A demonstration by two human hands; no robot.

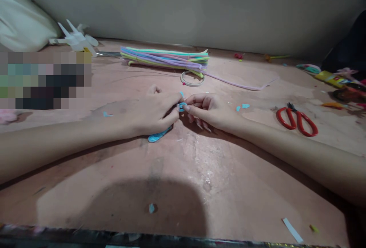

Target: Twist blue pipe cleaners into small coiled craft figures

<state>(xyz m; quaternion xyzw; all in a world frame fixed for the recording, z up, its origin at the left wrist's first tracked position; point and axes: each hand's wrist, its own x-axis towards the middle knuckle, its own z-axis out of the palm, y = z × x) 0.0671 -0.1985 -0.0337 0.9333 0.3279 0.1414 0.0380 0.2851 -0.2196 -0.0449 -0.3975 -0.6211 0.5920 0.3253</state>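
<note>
Across the middle of the broad table (243, 187), your two forearms come in from left and right and meet at the fingertips. On the far side lies a bundle of pastel fuzzy stems (166, 59), one pale purple stem straying off to the right. Nearer, your left hand (156, 110) and right hand (214, 114) face each other just above the surface, well apart from the red-handled scissors (299, 115) on the right. A pale ring (193, 84) lies beyond your fingers, by the bundle's near edge. A flat blue strip (158, 136) shows from under your left hand on its near side; how far it runs beneath, you cannot tell from here. Smallest of the things you handle is the looped blue piece (182, 107), caught right between the two hands: each grip is closed on it, thumb against forefinger, left side and right side. The step in hand looks like shaping or joining this piece, and the next move seems to call for a light, even pinch from both sides, since your fingers cover much of it. Tiny blue scraps (245, 106) lie to the right of your right hand.
</note>
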